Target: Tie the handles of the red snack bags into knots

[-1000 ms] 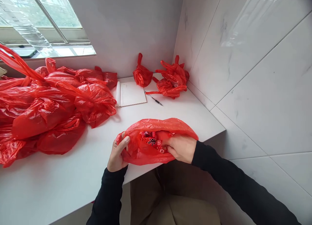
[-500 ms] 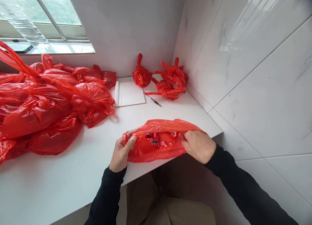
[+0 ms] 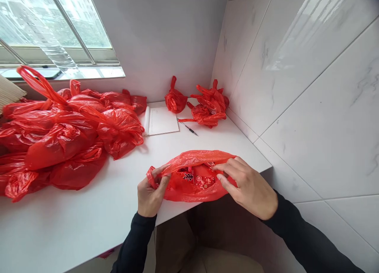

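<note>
The left hand (image 3: 151,194) has its fingers curled tight round the bunched left end of a red plastic bag (image 3: 183,159). The right hand (image 3: 248,188) pinches the right side of the bag's rim between thumb and forefinger, with the other fingers loosely spread. The bag lies at the table's (image 3: 89,225) near edge, close to its right near corner, with its mouth gaping toward the person. Red printed packets (image 3: 199,179) show inside.

The work looks like handling the mouth of this bag. The film is thin, so it is best gripped close to the rim with an even pull from both sides, because a one-sided tug would probably stretch or split it. Keeping the bag's weight on the table should stop the packets sliding out over the edge.

The film is glossy, crinkled and half see-through, and the tabletop is smooth, matt white. Farther back lie an open notebook (image 3: 161,121) and a slim pen (image 3: 188,128). Two small knotted bags (image 3: 175,100) (image 3: 209,107) sit at the far right corner. A slumped heap of filled red bags (image 3: 65,135) runs along the left side under the window (image 3: 59,40). Polished marbled tiles (image 3: 310,87) cover the right wall.
</note>
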A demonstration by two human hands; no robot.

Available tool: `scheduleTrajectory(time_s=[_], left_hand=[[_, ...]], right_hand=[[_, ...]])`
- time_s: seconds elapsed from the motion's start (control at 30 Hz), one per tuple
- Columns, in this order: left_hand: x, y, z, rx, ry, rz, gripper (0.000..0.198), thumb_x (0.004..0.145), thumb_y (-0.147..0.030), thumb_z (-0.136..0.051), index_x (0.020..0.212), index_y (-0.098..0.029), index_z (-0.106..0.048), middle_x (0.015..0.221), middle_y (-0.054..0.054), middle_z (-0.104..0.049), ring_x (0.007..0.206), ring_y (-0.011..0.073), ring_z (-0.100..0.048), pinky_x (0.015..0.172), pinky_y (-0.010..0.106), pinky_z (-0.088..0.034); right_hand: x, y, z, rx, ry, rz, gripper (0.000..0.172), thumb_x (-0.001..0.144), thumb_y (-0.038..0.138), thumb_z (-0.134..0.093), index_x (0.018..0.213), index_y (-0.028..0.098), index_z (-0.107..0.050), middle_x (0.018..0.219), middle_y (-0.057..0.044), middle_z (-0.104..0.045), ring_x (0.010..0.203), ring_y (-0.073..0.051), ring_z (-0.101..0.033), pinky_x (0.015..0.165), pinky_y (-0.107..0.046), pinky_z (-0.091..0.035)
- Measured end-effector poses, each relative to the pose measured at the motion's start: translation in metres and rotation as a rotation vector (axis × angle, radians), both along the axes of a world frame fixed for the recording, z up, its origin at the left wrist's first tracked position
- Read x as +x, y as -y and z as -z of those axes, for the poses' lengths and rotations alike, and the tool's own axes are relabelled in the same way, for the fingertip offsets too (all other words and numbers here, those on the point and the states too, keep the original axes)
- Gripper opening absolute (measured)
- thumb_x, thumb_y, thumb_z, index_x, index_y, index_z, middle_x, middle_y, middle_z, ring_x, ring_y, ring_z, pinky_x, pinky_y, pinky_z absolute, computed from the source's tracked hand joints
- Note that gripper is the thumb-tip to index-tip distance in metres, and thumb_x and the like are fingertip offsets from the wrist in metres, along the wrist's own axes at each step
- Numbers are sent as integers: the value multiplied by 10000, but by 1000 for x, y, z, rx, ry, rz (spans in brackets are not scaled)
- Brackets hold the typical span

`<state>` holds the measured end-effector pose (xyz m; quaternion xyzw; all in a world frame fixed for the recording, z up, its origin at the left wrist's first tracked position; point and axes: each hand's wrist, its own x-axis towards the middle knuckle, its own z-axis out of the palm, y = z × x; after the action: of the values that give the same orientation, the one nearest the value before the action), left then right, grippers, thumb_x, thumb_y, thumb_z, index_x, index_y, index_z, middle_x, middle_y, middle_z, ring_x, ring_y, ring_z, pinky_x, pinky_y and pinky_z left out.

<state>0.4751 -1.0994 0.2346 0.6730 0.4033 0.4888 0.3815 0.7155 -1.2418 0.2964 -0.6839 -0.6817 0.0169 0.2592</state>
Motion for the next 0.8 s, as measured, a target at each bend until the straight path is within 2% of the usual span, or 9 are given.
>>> scheduleTrajectory(time_s=[0.07,0.13,0.27,0.43,0.5,0.57,0.67,0.73,0.8], left_hand=[[-4,10,-7,84,-48,-15,274,780,-317,-762,1036,-221,-777,663,-16,-656,595,128,-567,553,243,-457],[-9,20,-17,197,-117,-8,245,804,-275,-747,1045,-236,-765,655,-35,-640,578,114,-559,581,247,-468],[-18,36,-42,375,-244,21,112,856,-188,-702,950,-233,-744,761,-18,-697,686,122,-628,682,262,-501],[-25,44,-71,485,-353,2,125,883,-132,-663,947,-223,-721,872,4,-697,738,118,-610,683,267,-478],[-26,47,-81,488,-398,12,132,897,-129,-643,965,-218,-712,896,13,-680,770,124,-611,695,274,-475],[-25,49,-89,523,-440,12,103,889,-122,-651,922,-210,-693,888,13,-653,774,124,-602,701,275,-472],[-20,51,-92,663,-492,-22,116,841,-95,-706,846,-199,-654,833,-4,-599,724,106,-564,675,263,-461],[-17,52,-91,736,-498,-57,152,813,-75,-731,844,-200,-650,846,-3,-579,725,100,-559,670,258,-461],[-14,53,-89,761,-477,-88,183,794,-60,-744,859,-210,-662,897,6,-578,766,109,-575,691,265,-470]], right_hand=[[7,-1,9,-41,87,134,167,960,270,-544,1019,177,-669,912,-82,-660,929,-254,-600,791,-375,-523],[16,-4,26,-152,189,222,209,924,347,-605,862,155,-658,818,-102,-644,888,-294,-606,745,-406,-529],[23,-9,53,-230,159,157,149,922,231,-575,810,161,-646,779,-92,-655,869,-284,-627,756,-391,-532],[20,-5,40,-18,-78,83,135,940,158,-510,922,213,-631,971,-44,-681,960,-224,-609,828,-341,-510],[22,-6,36,-3,-31,122,125,965,233,-508,916,197,-616,942,-66,-673,937,-249,-606,816,-372,-505],[25,-9,40,-69,70,171,213,967,335,-531,857,171,-613,843,-95,-664,878,-289,-613,785,-417,-500],[28,-16,55,-163,126,149,198,938,324,-579,854,156,-639,805,-108,-676,851,-313,-635,795,-450,-490],[29,-18,62,-153,55,100,107,929,226,-560,921,176,-654,852,-85,-692,880,-294,-642,828,-448,-481],[27,-18,60,-110,-41,76,118,928,177,-525,929,201,-641,872,-56,-687,888,-272,-632,837,-439,-475]])
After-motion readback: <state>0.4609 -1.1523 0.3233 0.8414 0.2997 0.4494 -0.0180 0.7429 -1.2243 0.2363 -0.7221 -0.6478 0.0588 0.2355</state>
